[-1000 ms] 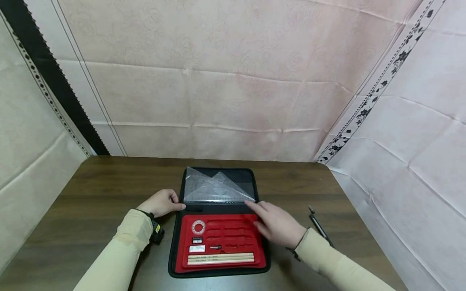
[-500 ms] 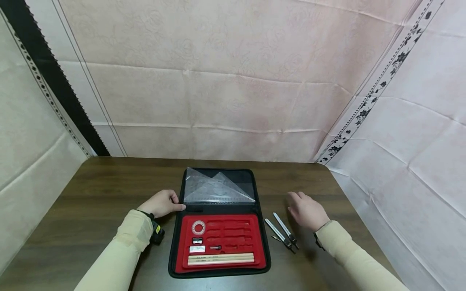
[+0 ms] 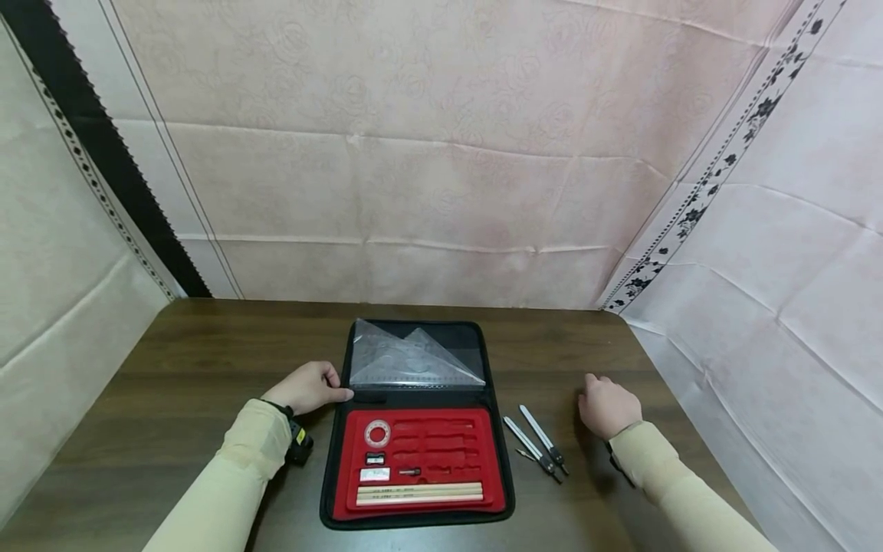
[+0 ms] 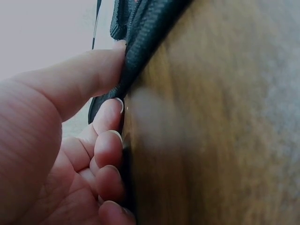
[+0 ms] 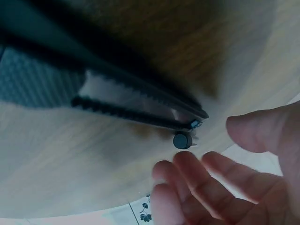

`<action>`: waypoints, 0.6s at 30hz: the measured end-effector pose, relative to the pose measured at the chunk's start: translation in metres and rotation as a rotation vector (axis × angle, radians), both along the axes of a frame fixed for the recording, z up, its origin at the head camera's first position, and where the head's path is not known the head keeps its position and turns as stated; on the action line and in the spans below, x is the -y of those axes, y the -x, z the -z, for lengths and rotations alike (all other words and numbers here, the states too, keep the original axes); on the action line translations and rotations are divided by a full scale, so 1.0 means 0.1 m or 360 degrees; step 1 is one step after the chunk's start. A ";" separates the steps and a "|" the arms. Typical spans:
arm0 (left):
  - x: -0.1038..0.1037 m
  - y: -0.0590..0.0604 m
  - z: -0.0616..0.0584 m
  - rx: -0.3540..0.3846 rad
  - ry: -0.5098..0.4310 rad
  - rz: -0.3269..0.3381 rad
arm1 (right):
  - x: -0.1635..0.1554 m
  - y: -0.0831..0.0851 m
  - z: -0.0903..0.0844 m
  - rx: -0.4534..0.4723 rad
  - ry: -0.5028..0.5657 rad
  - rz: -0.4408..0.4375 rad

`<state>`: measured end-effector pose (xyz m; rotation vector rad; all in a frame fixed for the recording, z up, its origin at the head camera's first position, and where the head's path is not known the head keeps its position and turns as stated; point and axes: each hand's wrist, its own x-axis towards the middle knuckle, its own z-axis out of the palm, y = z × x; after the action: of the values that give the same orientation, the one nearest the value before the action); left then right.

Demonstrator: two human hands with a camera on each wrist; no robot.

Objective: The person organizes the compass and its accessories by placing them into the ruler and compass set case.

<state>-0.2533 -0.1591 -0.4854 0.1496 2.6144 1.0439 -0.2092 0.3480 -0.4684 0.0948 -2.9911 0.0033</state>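
My left hand [image 3: 310, 387] pinches the left edge of an open black zip case [image 3: 331, 468], near its fold. In the left wrist view, the thumb [image 4: 93, 70] lies on the black fabric edge, with curled fingers below it. My right hand [image 3: 610, 406] is over the table, right of silver-legged drawing compasses [image 3: 534, 437] with black ends. In the right wrist view, its fingers and thumb are apart around the end of a long dark tool [image 5: 140, 101]. A small dark cylinder [image 5: 183, 140] is close to the fingertips. The head view hides both under this hand.
The case's red tray [image 3: 483, 491] has vacant slots and holds a white ring [image 3: 377, 434], a sharpener [image 3: 375, 458], a white eraser [image 3: 375, 474] and pencils [image 3: 419, 494]. Clear set squares [image 3: 407, 360] lie in the lid. Cloth walls [image 3: 441, 192] enclose the wooden table [image 3: 228, 345].
My right hand has moved right from the case's edge, past the compasses, which it uncovered, to where the dark tool lay. My left hand keeps its grip on the case edge.
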 end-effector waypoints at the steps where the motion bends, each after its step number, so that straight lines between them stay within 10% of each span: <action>1: 0.00 0.00 0.00 0.0001 -0.0001 -0.0001 | 0.00 0.00 0.00 0.0016 0.0003 0.0019; 18: -0.01 -0.01 0.00 0.0013 -0.0009 -0.0024 | -0.01 0.02 0.05 0.0093 0.0030 0.0058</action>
<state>-0.2527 -0.1584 -0.4858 0.1272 2.6094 1.0548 -0.2114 0.3486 -0.4731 0.0384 -3.0501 0.0308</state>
